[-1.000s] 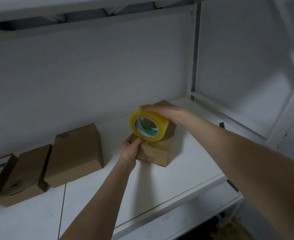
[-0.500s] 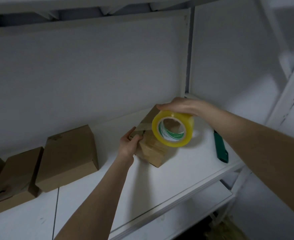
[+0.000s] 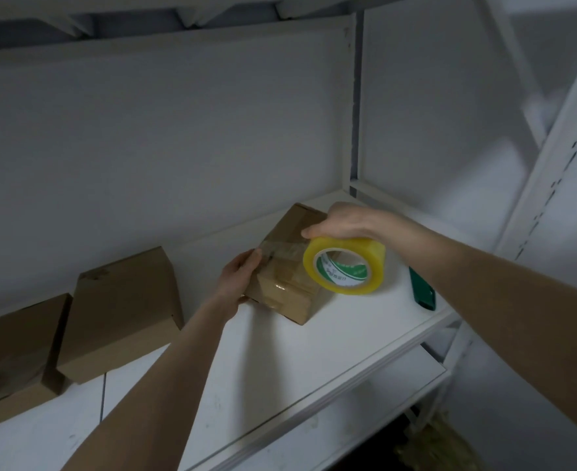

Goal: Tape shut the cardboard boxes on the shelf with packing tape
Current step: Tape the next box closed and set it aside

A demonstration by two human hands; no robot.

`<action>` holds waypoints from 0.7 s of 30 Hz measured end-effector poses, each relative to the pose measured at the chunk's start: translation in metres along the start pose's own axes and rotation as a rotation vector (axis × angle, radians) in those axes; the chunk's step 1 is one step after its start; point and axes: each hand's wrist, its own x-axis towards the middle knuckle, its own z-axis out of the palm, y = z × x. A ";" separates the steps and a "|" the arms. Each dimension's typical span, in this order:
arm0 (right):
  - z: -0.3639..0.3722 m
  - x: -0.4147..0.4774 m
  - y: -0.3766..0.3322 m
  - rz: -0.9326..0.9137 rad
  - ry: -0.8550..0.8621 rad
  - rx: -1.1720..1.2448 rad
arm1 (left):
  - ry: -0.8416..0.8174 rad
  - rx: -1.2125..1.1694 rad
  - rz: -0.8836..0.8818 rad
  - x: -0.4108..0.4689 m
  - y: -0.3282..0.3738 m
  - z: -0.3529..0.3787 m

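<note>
Right hand (image 3: 344, 220) grips yellow tape roll (image 3: 344, 266) at box (image 3: 290, 290) right side. Tape strip (image 3: 282, 248) spans box top to left hand (image 3: 237, 277) gripping box's left edge. Green cutter (image 3: 421, 288) right, on shelf (image 3: 314, 351).

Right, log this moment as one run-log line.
left hand: grips box, thumb on tape strip | right hand: grips tape roll | green cutter: lies on shelf

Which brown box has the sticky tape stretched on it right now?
The rightmost box, steadied by the left hand. A clear strip runs across its top to the yellow tape roll in the right hand. The other boxes sit untouched.
</note>
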 end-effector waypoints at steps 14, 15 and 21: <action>-0.002 -0.012 0.032 0.043 -0.086 0.312 | 0.171 -0.142 -0.122 0.005 0.008 0.018; -0.002 -0.012 0.032 0.047 -0.077 0.326 | 0.180 -0.140 -0.119 0.005 0.007 0.018; -0.004 -0.018 0.026 0.062 -0.118 0.237 | 0.182 -0.116 -0.103 0.005 0.007 0.019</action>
